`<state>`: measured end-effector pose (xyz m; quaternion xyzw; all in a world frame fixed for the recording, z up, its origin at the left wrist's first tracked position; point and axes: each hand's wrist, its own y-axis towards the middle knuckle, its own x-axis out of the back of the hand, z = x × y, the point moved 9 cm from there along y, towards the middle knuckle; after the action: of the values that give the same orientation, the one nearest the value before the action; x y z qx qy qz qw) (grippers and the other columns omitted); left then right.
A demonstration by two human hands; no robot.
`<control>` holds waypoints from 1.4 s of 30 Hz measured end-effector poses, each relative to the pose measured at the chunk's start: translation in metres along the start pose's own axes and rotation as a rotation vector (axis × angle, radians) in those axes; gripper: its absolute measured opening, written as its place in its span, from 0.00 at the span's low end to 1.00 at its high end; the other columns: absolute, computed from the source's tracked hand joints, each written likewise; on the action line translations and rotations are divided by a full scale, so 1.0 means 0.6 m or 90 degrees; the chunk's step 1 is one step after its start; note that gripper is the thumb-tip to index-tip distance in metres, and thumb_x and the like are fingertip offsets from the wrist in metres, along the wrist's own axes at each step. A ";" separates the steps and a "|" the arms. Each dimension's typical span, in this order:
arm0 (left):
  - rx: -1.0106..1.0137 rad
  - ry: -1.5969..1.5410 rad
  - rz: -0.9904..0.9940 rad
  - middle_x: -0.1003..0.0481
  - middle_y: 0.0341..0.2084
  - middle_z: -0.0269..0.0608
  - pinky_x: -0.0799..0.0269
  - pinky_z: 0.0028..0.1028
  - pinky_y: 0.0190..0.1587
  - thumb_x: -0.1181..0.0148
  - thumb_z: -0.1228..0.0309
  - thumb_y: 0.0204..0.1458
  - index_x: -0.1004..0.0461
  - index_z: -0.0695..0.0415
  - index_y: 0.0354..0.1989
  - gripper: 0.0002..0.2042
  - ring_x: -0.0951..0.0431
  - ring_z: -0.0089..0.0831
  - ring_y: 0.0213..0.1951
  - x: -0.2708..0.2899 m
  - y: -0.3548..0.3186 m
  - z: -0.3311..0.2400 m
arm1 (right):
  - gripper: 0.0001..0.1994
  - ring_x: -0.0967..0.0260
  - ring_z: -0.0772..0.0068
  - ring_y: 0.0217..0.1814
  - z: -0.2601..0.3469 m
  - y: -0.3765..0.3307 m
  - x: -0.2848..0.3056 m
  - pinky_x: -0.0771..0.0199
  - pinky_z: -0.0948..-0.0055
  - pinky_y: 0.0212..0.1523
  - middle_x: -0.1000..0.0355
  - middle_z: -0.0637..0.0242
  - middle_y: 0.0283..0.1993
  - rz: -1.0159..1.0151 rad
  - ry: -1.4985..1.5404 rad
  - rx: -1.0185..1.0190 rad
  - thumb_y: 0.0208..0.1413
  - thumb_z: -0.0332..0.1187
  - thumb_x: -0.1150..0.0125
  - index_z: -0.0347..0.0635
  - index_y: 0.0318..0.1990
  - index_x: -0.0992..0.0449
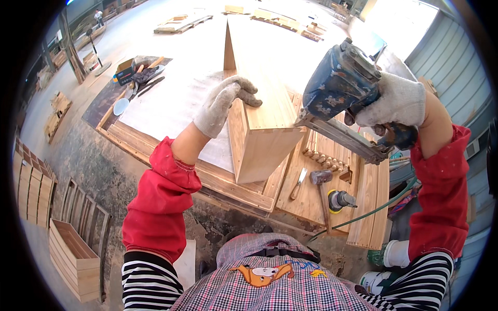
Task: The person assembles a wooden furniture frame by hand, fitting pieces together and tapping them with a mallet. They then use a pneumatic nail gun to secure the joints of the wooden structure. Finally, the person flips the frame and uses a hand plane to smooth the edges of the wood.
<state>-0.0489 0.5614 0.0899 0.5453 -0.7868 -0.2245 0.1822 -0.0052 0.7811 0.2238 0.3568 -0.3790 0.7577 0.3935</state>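
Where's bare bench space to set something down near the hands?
Free: the pale sheet left of the wooden box, between the left hand and the tool pile. Crowded: the boards right of the box, under the nail gun in the right hand, with hammer, chisel and dowel pegs.

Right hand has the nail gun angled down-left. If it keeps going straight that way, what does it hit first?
Most likely the wooden box: the right hand aims the nail gun at its top right edge, with the nose seemingly already there. Depth is uncertain.
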 end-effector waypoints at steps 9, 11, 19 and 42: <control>-0.011 0.018 0.004 0.21 0.35 0.49 0.40 0.33 0.59 0.69 0.56 0.64 0.31 0.65 0.46 0.25 0.22 0.34 0.45 0.003 -0.001 0.002 | 0.13 0.32 0.78 0.18 0.008 0.002 0.000 0.31 0.79 0.18 0.29 0.67 0.22 0.015 -0.049 -0.016 0.42 0.31 0.30 0.35 0.35 0.24; -0.012 0.018 0.003 0.21 0.34 0.49 0.40 0.33 0.59 0.69 0.56 0.64 0.31 0.65 0.46 0.25 0.22 0.34 0.45 0.002 -0.001 0.002 | 0.12 0.32 0.78 0.18 0.009 0.004 -0.001 0.31 0.79 0.18 0.29 0.68 0.21 0.020 -0.031 -0.004 0.42 0.30 0.30 0.36 0.35 0.24; 0.006 0.007 -0.007 0.21 0.35 0.48 0.37 0.33 0.57 0.68 0.56 0.64 0.31 0.65 0.46 0.24 0.22 0.35 0.44 0.000 0.000 0.004 | 0.14 0.32 0.79 0.19 0.014 0.008 0.001 0.31 0.79 0.20 0.29 0.68 0.21 0.027 -0.131 0.024 0.43 0.34 0.30 0.35 0.35 0.24; -0.158 0.208 -0.133 0.31 0.50 0.48 0.38 0.34 0.59 0.58 0.69 0.60 0.36 0.65 0.54 0.17 0.31 0.36 0.56 0.005 -0.093 -0.028 | 0.20 0.29 0.71 0.35 -0.396 -0.278 -0.462 0.28 0.69 0.36 0.25 0.64 0.37 -0.111 0.347 -0.311 0.45 0.30 0.33 0.37 0.48 0.26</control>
<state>0.0025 0.5391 0.0729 0.6261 -0.6526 -0.2457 0.3489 0.2025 0.9611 -0.0685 0.0682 -0.3985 0.6758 0.6163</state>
